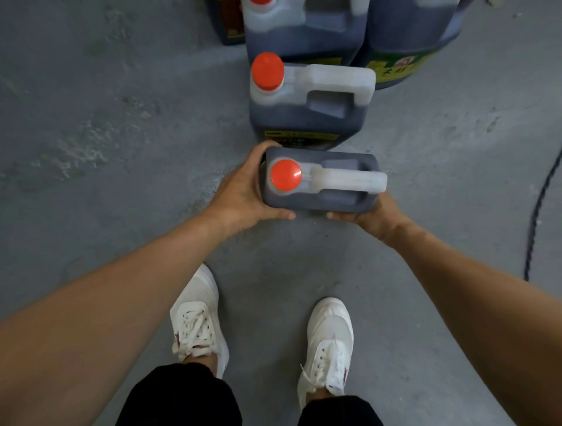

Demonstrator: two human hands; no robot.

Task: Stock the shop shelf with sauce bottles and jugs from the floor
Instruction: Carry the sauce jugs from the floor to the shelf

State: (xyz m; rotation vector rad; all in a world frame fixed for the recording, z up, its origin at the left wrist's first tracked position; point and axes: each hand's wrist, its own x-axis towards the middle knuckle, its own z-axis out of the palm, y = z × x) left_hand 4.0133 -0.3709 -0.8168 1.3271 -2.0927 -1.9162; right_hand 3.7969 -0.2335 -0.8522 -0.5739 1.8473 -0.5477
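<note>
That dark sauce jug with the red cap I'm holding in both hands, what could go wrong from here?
1. Both hands, left hand and right hand, clasp the dark sauce jug with the red cap by its smooth sides, not its translucent white handle; it may slip.
2. The second red-capped jug stands close behind; swinging could knock it.
3. A black cable lies on the floor to the right; a possible trip.

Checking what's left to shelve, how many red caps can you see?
3. One on the held jug, one on the jug standing behind it, one cut off at the top edge. More may lie out of frame.
</note>
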